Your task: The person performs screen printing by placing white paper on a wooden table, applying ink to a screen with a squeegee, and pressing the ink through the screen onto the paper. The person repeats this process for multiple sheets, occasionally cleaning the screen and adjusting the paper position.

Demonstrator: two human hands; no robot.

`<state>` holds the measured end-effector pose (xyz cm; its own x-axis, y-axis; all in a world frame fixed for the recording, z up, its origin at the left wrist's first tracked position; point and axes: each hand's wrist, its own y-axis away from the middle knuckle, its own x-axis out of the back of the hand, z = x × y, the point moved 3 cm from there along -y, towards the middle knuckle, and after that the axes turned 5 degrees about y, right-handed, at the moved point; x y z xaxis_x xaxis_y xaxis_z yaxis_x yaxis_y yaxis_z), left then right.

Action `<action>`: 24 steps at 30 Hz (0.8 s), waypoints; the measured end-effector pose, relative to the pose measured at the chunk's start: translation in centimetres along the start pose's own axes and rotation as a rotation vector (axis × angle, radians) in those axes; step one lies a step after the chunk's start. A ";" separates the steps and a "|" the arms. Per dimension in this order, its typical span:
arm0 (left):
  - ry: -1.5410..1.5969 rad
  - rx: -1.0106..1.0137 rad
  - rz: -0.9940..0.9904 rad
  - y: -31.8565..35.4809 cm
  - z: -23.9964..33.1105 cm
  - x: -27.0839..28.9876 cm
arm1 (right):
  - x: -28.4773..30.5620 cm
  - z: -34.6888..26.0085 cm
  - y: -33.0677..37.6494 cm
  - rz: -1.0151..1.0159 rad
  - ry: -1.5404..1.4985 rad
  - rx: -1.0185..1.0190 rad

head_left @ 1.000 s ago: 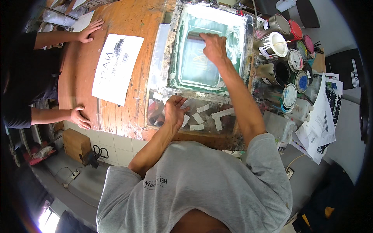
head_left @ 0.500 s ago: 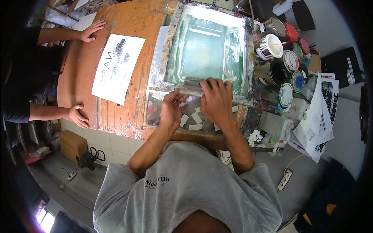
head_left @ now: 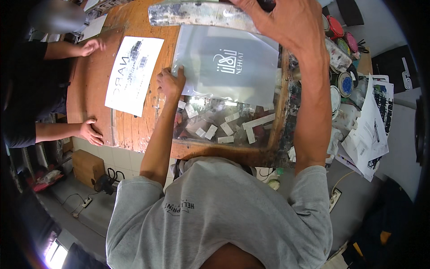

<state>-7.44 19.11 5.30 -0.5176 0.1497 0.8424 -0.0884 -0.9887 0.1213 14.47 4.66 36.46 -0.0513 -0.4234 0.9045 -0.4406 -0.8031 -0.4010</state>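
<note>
A screen-printing frame (head_left: 201, 14), smeared with paint, is lifted at the top of the view, its near edge facing me. My right hand (head_left: 291, 22) is closed over the right part of that edge; something dark under its fingers is mostly hidden. Below the frame, a translucent plastic sheet (head_left: 201, 67) with a white printed design (head_left: 229, 62) lies on the glass-topped part of the table. At the sheet's left edge my left hand (head_left: 171, 83) has its fingers curled, the thumb against the plastic, pinching the edge.
White strips (head_left: 226, 129) lie around the glass near me. Left of the sheet is a printed paper (head_left: 134, 76) on the wooden table (head_left: 154, 49). A co-worker's hands (head_left: 91, 132) are at the far left. Paint cans (head_left: 345, 84) and loose papers (head_left: 365, 130) crowd the right.
The screen frame has gone from lying flat to raised, uncovering the printed plastic sheet. My right hand moved up and right with it; my left hand moved left to the sheet's edge.
</note>
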 end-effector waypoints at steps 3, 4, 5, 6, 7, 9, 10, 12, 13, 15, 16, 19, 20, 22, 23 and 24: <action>-0.036 -0.101 -0.066 0.2 -1.1 -1.6 | 0.9 0.3 -1.2 -0.003 -0.018 -0.010; -0.019 -0.122 -0.111 0.1 -0.8 -2.0 | 0.8 1.0 -1.5 -0.028 -0.041 -0.063; -0.001 -0.142 -0.155 -0.2 -0.4 -2.5 | 0.5 1.8 -2.0 -0.053 -0.064 -0.114; 0.016 -0.155 -0.184 -0.8 -0.3 -2.5 | 0.7 1.9 -2.5 -0.047 -0.060 -0.114; 0.140 -0.146 -0.236 -1.2 -0.4 -2.4 | 1.0 1.8 -3.0 -0.044 -0.055 -0.112; 0.394 -0.134 -0.341 -2.1 -0.7 -1.9 | 1.9 0.0 -2.4 0.058 -0.050 -0.039; 0.522 -0.129 -0.393 -2.5 -0.9 -1.6 | 1.9 -0.1 -2.8 0.049 -0.041 -0.039; 0.562 -0.191 -0.290 -3.5 -1.4 -0.1 | 1.2 0.9 -4.3 -0.029 -0.018 -0.069; 0.582 -0.222 -0.229 -4.3 -1.6 1.2 | 1.1 1.8 -5.1 -0.093 -0.007 -0.094; 0.554 -0.186 -0.198 -7.4 -3.9 4.1 | 0.5 2.9 -4.4 0.061 0.025 0.010; 0.578 -0.178 -0.183 -9.6 -5.5 5.4 | 0.3 3.4 -4.3 0.150 0.032 0.065; 0.401 -0.135 0.042 -14.6 -11.5 12.0 | 0.6 2.6 -4.4 -0.069 0.050 -0.092; 0.291 -0.135 0.118 -16.2 -14.5 14.1 | 1.1 1.7 -4.2 -0.119 -0.020 -0.107; 0.017 -0.242 0.523 -16.1 -17.7 17.9 | 1.0 1.3 -3.9 -0.049 0.041 -0.087; -0.075 -0.254 0.638 -14.7 -16.6 19.6 | 0.8 1.7 -3.6 -0.037 0.062 -0.106; -0.057 -0.270 0.707 -12.9 -15.9 21.1 | 0.6 2.0 -3.4 -0.027 0.082 -0.123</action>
<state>-30.76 35.25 13.21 -0.4843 -0.5272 0.6982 0.0389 -0.8103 -0.5848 17.72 6.30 38.03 -0.1091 -0.3622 0.9257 -0.5493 -0.7542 -0.3599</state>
